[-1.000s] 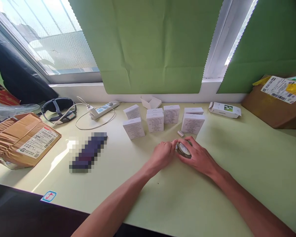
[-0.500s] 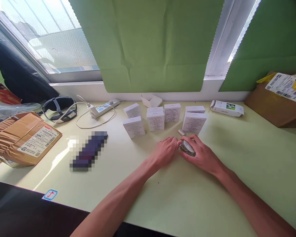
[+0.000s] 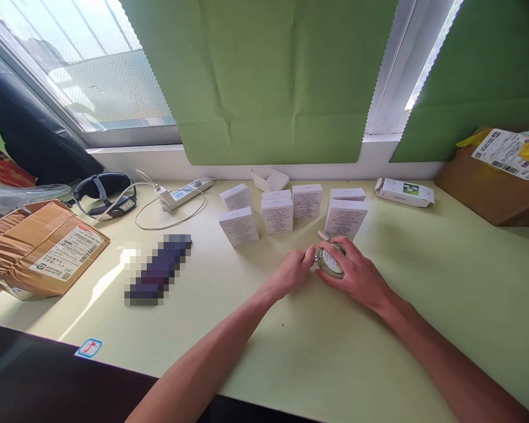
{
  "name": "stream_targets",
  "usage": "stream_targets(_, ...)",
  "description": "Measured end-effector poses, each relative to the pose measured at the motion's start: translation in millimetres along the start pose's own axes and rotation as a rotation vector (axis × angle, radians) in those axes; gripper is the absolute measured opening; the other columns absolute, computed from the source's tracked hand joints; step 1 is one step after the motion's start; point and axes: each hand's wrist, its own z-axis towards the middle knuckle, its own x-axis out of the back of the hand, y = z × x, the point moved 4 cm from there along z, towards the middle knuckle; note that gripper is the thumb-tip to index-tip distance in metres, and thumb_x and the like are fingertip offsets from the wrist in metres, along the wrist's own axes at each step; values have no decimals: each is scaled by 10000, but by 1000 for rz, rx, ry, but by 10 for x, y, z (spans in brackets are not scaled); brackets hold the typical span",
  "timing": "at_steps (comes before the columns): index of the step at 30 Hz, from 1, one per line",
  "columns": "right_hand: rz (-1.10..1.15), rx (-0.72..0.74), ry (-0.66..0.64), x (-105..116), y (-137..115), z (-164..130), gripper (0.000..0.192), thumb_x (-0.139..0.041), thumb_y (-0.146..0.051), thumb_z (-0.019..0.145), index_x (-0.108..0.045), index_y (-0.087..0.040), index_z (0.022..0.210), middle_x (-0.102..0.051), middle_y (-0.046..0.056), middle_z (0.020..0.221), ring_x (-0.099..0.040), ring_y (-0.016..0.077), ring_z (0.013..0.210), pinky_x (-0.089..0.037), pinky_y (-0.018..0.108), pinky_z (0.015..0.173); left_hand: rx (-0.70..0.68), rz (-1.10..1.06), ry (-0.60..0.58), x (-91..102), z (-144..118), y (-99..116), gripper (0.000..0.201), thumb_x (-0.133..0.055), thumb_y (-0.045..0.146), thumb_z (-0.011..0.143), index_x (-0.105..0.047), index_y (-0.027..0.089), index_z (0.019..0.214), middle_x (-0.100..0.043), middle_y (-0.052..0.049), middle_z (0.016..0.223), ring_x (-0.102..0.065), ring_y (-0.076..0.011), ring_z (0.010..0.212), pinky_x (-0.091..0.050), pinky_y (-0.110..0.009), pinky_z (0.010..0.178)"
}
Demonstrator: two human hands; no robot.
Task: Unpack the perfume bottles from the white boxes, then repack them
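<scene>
A round, clear glass perfume bottle (image 3: 330,264) with a white label lies tipped on its side near the tabletop. My right hand (image 3: 357,271) is closed around its body, thumb below and fingers above. At the bottle's silvery neck, which points left, my left hand (image 3: 294,269) is closed with thumb and forefinger pinching; the fingertips partly hide the neck. A small silver cap (image 3: 323,235) lies just beyond the bottle. Behind it stand several white printed boxes (image 3: 277,216), upright in loose groups.
An opened white carton (image 3: 405,192) lies at the back right, near a big brown box (image 3: 489,188). On the left are a torn cardboard parcel (image 3: 66,252), a black headset (image 3: 106,194), a power strip (image 3: 187,194) with a cable, and a blurred dark object (image 3: 158,270).
The bottle has turned so its label faces up more, and its neck now shows between the hands. My left hand has shifted slightly left, its fingers more tightly curled.
</scene>
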Motion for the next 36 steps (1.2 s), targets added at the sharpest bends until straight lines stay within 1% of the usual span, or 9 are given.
stream_targets(3,302,-125,-42,62,69,-11,445,-526,-546,888,-546,-338,1281,-565,60,1224,-618,229,972,-533,356,763,-116,-33,95,14,-12,82,567,-259,596,970,-477,180,652,-402,31,587,-363,-100,556,-323,-248,531)
stream_targets(5,614,-251,-110,95,127,-33,444,-509,-565,894,-557,-321,1262,-609,43,1068,-611,191,848,-511,295,646,-271,-64,183,33,-52,170,437,-374,568,962,-585,185,945,-544,15,747,-464,-107,653,-389,-240,602)
stream_targets(8,1104,-436,-212,110,167,-73,434,-462,-586,906,-555,-305,1223,-565,-1,804,-516,130,601,-338,214,425,-451,-81,229,34,-119,254,454,-468,490,959,-439,235,1333,-589,-36,1042,-530,-115,791,-459,-248,714)
stream_targets(12,1379,-559,-270,74,156,-95,387,-468,-588,889,-591,-267,1065,-582,2,765,-459,115,532,-253,205,390,-536,-75,213,16,-133,265,469,-403,421,998,-351,264,1437,-545,-65,1093,-534,-127,822,-493,-279,769)
stream_targets(18,1221,-501,-421,22,52,-104,406,-494,-598,876,-622,-218,945,-621,41,861,-425,100,531,-219,203,382,-564,-31,190,48,-99,252,370,-355,384,1015,-459,216,1329,-535,-52,960,-531,-142,827,-491,-284,787)
stream_targets(22,989,-439,-411,114,3,-107,442,-503,-593,886,-606,-279,1180,-631,27,883,-521,125,604,-350,215,438,-598,80,97,144,-118,267,294,-314,365,1026,-507,193,1167,-566,-80,1043,-551,-149,866,-467,-276,781)
stream_targets(25,830,-335,-388,163,22,-90,498,-491,-579,899,-560,-306,1309,-659,61,1102,-634,220,896,-518,313,675,-658,251,66,189,-144,283,306,-257,333,1037,-513,193,1131,-576,-86,1050,-549,-155,868,-443,-280,762)
stream_targets(28,627,-207,-290,189,112,-57,489,-542,-565,873,-588,-311,1288,-619,70,1256,-579,289,1124,-485,421,913,-689,432,116,163,-151,290,316,-238,334,1039,-519,189,1037,-586,-78,978,-551,-171,858,-408,-286,708)
stream_targets(36,362,-69,-280,220,208,-49,407,-529,-527,888,-578,-339,1245,-619,33,1063,-616,241,945,-499,412,852,-620,433,80,-26,-124,290,341,-175,384,1041,-433,197,922,-531,-40,890,-514,-159,769,-383,-286,642)
